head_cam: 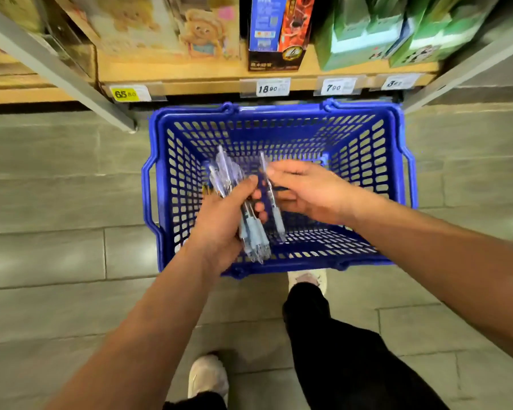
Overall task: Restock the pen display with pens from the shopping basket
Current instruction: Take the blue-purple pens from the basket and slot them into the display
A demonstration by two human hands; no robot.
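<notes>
Now left hand (pixel 219 223) grips one blurred pen bundle (pixel 225 174); right hand (pixel 310 190) pinches one loose pen (pixel 277 221) above one basket (pixel 279 110).

Floor (pixel 57 202): grey tiles with pale joints.
On the floor: blue shopping basket (pixel 279 110), standing just in front of the shelf; two pale shoes (pixel 206 377) on its near side.
Shelf (pixel 190 84): pale wood, price tags (pixel 272 87) along its front edge.
On the shelf: bear-printed box (pixel 166 28), blue-and-red box (pixel 279 31), green packs (pixel 382 31), side by side.
</notes>
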